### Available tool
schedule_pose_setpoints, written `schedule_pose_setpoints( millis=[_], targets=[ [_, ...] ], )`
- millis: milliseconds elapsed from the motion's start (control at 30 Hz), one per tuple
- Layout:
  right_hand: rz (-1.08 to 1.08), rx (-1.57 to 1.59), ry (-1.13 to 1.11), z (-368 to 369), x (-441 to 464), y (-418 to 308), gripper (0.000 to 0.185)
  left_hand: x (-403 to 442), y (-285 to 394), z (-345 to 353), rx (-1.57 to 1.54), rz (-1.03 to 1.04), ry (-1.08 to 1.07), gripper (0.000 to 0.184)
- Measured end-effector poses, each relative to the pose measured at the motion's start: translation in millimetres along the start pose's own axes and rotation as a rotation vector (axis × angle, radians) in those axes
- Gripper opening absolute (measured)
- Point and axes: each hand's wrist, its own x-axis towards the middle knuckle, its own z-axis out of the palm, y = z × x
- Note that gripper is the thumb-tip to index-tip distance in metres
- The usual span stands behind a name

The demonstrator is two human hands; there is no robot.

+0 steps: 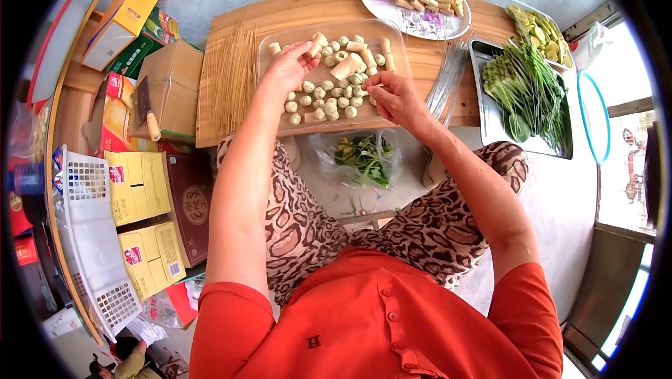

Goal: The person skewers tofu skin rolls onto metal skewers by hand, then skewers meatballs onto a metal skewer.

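My left hand (pixel 288 69) pinches a short tan roll (pixel 318 40), which looks like a tofu-skin roll, over the left part of a clear plastic tray (pixel 262 64). Fingers pressed together, my right hand (pixel 397 99) hovers at the tray's right side near the meatballs; what it grips, perhaps a thin stick, I cannot make out. Several pale speckled meatballs (pixel 332 107) lie loose in the tray, mixed with tan rolls (pixel 346 67). Thin wooden skewers (pixel 231 78) are spread left of the tray. To its right lies a bundle of thin metal-grey skewers (pixel 446 81).
An oval plate (pixel 374 1) of stacked tan rolls stands at the back. At right are a metal tray (pixel 490 99) of greens and a dish of sliced vegetables (pixel 549 46). A bag of greens (pixel 364 162) sits below the table edge. A knife (pixel 147 109) leans by cartons at left.
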Motion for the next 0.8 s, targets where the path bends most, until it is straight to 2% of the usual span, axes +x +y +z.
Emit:
schedule_pose_setpoints(
  millis=[800],
  targets=[
    [0.01,-0.048,0.006,1.0,3.3,5.3,0.015,-2.3,3.2,1.8,-0.015,0.016,0.017,0.018]
  ],
)
